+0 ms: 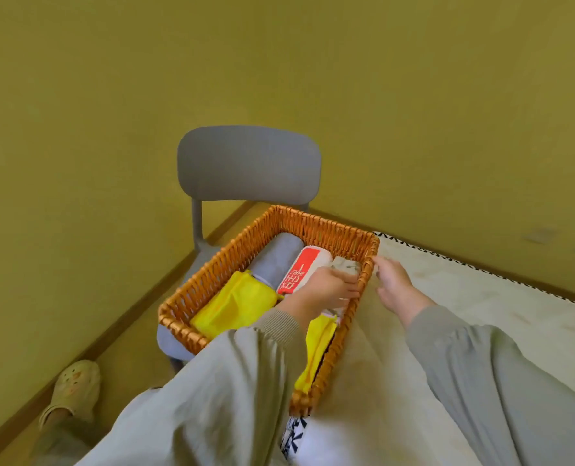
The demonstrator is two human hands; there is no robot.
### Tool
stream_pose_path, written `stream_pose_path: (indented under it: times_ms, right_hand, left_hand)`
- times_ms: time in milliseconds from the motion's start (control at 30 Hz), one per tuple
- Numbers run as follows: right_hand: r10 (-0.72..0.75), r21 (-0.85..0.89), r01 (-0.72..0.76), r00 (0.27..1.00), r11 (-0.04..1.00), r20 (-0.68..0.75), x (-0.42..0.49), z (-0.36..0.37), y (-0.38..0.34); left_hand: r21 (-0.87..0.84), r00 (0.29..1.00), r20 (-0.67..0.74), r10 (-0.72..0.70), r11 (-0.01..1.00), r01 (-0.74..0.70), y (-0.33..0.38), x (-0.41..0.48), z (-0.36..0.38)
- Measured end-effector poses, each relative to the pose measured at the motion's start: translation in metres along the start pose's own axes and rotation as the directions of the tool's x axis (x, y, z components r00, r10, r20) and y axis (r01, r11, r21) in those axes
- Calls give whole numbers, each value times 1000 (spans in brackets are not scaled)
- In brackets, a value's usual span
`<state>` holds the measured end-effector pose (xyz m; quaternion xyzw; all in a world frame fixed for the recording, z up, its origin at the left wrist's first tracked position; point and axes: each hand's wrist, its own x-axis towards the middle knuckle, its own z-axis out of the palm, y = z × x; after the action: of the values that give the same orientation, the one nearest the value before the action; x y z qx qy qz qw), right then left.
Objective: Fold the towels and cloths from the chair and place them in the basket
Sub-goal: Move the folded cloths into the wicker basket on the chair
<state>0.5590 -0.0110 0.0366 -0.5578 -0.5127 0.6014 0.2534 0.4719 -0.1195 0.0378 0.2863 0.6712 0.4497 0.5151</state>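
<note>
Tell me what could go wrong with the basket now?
The basket sits on the chair seat, and the left hand holds a pale cloth down by its wall, so it might slide or tip. The right hand is only at the rim. A yellow cloth hangs over the near rim and could slip out.

A home bedroom: a bed cover (pixel 481 314) lies right of the cloth (pixel 346 264) the left hand (pixel 326 290) grips, a chair (pixel 249 163) beyond it.
</note>
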Motion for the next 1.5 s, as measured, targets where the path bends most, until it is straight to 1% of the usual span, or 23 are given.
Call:
stream_pose_path:
  times_ms: [67,100,167,233,300,333,367,433,500,533,567,600,633,667,700,733,900,1000,1167,1267,1367,1433,1500]
  right_hand:
    - [79,-33,-79,997,996,2,-6,-3,9]
    - [127,-56,-125,991,991,33,-8,1,16]
    - [195,-139,-182,977,973,84,-14,15,26]
    - [186,-204,-171,981,964,56,-4,28,42]
    - [139,-240,-137,990,961,-10,5,35,49]
    - [132,-243,-139,990,960,-45,-1,35,45]
    - [117,-238,-129,991,963,-66,-8,34,39]
    - [76,-276,-97,994,956,-84,-8,30,34]
    - [33,-302,-62,995,951,-98,-3,25,29]
    - [17,-312,-50,994,949,-108,-1,24,28]
    - [18,-326,-53,994,944,-111,1,23,27]
    - [23,-346,-58,994,936,-104,1,22,27]
    - [21,-374,-57,995,926,-100,1,22,27]
    - [20,-396,-57,995,917,-97,1,22,27]
    - [16,-401,-50,996,915,-90,2,23,27]
    - [7,-409,-39,997,912,-78,2,24,26]
    - [-86,-468,66,996,881,-23,-8,31,10]
    - [-138,-485,136,990,864,31,-17,35,-13]
    - [-184,-517,213,977,829,107,-35,50,-59]
    - [-179,-523,232,972,820,151,-47,74,-82]
    - [-145,-501,219,972,837,183,-62,114,-89]
    - [-121,-514,203,975,834,187,-68,146,-86]
    - [-85,-532,181,976,827,199,-75,169,-82]
  left_hand:
    - [83,994,-106,1,997,8,-3,9,-5]
    - [93,988,-155,4,996,10,-7,13,-10]
    - [77,981,-196,-5,997,20,-13,11,-22]
    - [174,973,-230,-15,983,56,-17,10,-33]
    - [351,966,-255,49,935,45,-23,13,-45]
    - [488,962,-256,92,872,47,-26,14,-51]
    - [620,956,-259,137,783,56,-28,13,-57]
    - [795,909,-303,285,601,76,-32,8,-73]
    - [894,793,-374,481,416,169,-38,-1,-98]
    - [896,746,-423,515,358,261,-42,-6,-112]
    - [869,725,-488,486,349,352,-50,-6,-128]
    - [819,723,-564,399,384,427,-56,-7,-140]
    - [749,731,-626,271,471,466,-62,-8,-152]
    - [674,749,-649,136,560,482,-66,-9,-158]
    - [621,767,-640,51,621,478,-70,-10,-164]
    - [590,774,-633,18,658,467,-71,-15,-166]
    - [575,768,-638,56,698,427,-76,-35,-173]
    - [551,746,-660,88,731,401,-70,-50,-182]
    - [610,720,-673,171,679,409,-36,-85,-209]
    - [569,706,-696,135,703,427,-14,-107,-233]
    - [511,687,-724,57,714,479,-12,-131,-267]
    - [465,690,-723,-30,718,518,-17,-145,-295]
    - [426,720,-685,-115,738,523,-19,-156,-319]
